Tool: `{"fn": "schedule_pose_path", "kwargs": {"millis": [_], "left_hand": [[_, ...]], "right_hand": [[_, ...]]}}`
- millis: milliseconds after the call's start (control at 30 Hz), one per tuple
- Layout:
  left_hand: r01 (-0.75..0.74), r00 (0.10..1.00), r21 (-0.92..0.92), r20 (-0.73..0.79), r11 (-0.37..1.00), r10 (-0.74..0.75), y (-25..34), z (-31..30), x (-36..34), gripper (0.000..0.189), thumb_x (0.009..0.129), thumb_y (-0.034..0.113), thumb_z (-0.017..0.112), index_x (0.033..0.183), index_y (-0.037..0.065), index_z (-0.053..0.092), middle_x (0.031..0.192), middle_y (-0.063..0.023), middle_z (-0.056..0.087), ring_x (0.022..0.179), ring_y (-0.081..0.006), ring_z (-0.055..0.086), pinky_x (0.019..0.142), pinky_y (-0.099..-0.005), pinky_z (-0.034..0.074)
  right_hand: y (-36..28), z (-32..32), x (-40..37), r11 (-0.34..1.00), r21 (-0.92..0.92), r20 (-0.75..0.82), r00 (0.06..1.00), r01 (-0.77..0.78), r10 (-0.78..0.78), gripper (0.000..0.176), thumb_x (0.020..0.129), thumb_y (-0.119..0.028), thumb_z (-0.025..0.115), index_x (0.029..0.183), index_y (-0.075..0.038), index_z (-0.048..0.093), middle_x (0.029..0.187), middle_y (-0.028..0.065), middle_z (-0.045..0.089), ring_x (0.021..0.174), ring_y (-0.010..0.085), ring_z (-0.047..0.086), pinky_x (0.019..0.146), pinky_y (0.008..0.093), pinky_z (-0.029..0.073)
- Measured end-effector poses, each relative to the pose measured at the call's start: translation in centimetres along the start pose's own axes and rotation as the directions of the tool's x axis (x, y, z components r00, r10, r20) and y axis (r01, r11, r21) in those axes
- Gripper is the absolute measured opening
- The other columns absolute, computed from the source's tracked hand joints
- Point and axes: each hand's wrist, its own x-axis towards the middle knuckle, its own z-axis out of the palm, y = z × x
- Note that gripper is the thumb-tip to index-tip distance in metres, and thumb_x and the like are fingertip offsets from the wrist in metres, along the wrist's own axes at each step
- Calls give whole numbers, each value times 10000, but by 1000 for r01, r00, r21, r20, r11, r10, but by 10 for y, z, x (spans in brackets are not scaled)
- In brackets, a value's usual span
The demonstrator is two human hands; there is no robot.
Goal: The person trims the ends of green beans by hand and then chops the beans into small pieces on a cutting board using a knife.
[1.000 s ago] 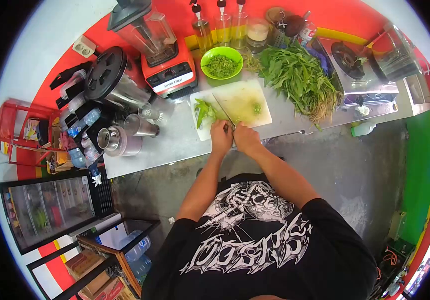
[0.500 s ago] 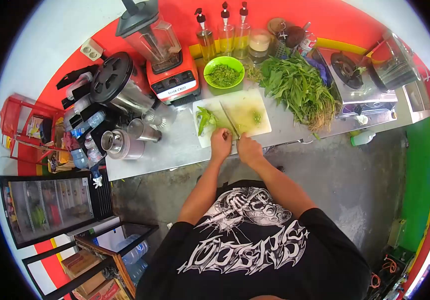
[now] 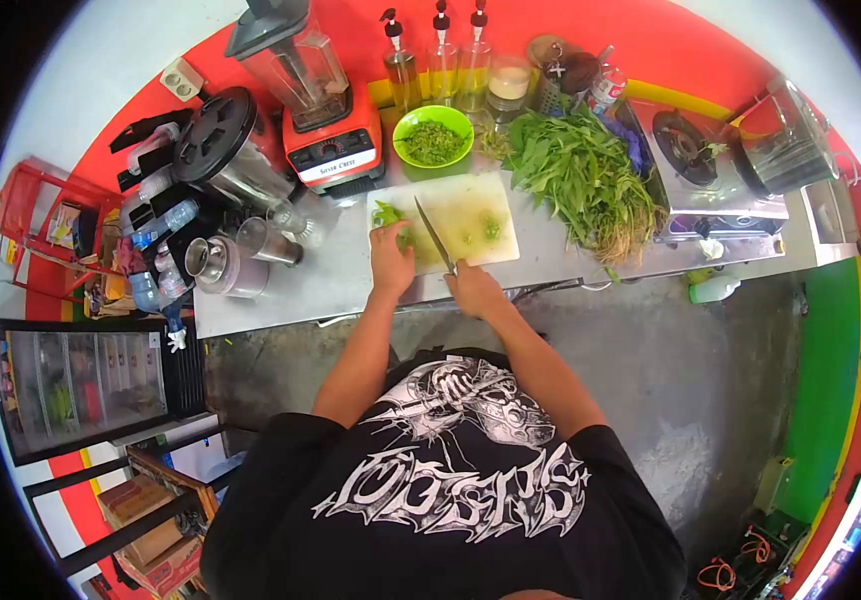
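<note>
A long knife (image 3: 435,234) lies slanted across the white cutting board (image 3: 451,190), its handle wrapped by my right hand (image 3: 476,290) at the board's front edge. My left hand (image 3: 392,262) rests at the board's left side, fingers curled over a small bunch of green leaves (image 3: 388,215); part of the bunch is hidden beneath them. Right of the blade sits a small heap of chopped greens (image 3: 492,229). Behind the board stands a lime-green bowl (image 3: 434,168) filled with chopped greens (image 3: 433,143).
A big pile of leafy stems with roots (image 3: 581,175) lies right of the board, before a gas stove (image 3: 716,190). To the left are a red blender (image 3: 336,150), a metal cup (image 3: 271,243) and a jug (image 3: 213,262). Pump bottles (image 3: 443,70) line the wall.
My left hand has moved left, away from the right hand, onto the leaves. The right hand still holds the knife. The whole view has shifted slightly.
</note>
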Motion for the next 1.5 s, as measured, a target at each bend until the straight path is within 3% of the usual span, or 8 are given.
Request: {"fn": "schedule_pose_path", "kwargs": {"millis": [167,267,433,633,867,933,1167,1500], "left_hand": [[30,993,172,110,985,-49,-5,11,-4,438,781,42,722,1205,134,662,1224,-172,580,1147,-375,575,976,-461,488],[91,989,198,100,976,-112,-1,10,-4,220,811,63,714,1022,125,719,1066,-129,656,1048,-359,627,869,-461,528],[179,973,143,118,973,-196,10,11,-7,110,825,92,720,932,116,713,1018,-130,662,994,-357,637,819,-468,536],[-75,997,107,4,991,75,25,13,-14,117,815,78,749,915,86,688,1005,-121,637,1042,-346,579,929,-461,466],[-153,986,-60,-72,986,149,14,0,-9,129,840,34,718,963,47,680,1040,-130,676,1022,-303,618,940,-409,471],[130,989,-400,116,907,-90,17,-6,-10,101,876,25,688,972,8,665,983,-128,714,929,-236,675,874,-346,505],[93,993,-399,-25,912,-113,17,-14,-21,90,901,23,665,982,-14,675,898,-114,727,832,-190,691,790,-315,521],[254,967,-417,117,873,-226,6,-21,-35,135,913,56,674,1019,-21,705,843,-98,718,692,-138,655,688,-302,508]], "right_hand": [[25,-11,5,996,-16,-85,993,-88,86,431,983,-348,550,1163,44,538,1015,338,664,978,501,649,863,569,511],[33,-25,2,989,-43,-85,986,-144,140,430,980,-378,555,1153,16,556,1060,306,675,990,473,665,873,555,524],[34,-41,-10,998,-65,-19,1000,-14,13,423,956,-410,586,1120,-21,605,1088,278,674,1022,438,660,878,537,521],[41,-32,-14,988,-139,-8,997,-72,71,423,954,-426,585,1134,-46,628,1098,228,689,1023,421,665,886,530,523],[43,-34,-13,986,-90,-138,982,-139,126,391,939,-399,608,1068,-31,625,1013,245,696,983,424,672,861,530,530],[44,-34,-14,996,-78,-111,993,-45,36,368,931,-374,620,1058,-29,624,1005,247,693,970,426,673,853,532,530],[30,-27,-18,994,-62,-262,963,-89,70,354,933,-355,644,1031,-15,621,972,271,687,911,456,674,804,552,529],[21,-13,-12,980,-112,-240,962,-163,133,358,947,-362,598,1087,-33,621,1015,271,684,939,455,683,822,550,544]]}}
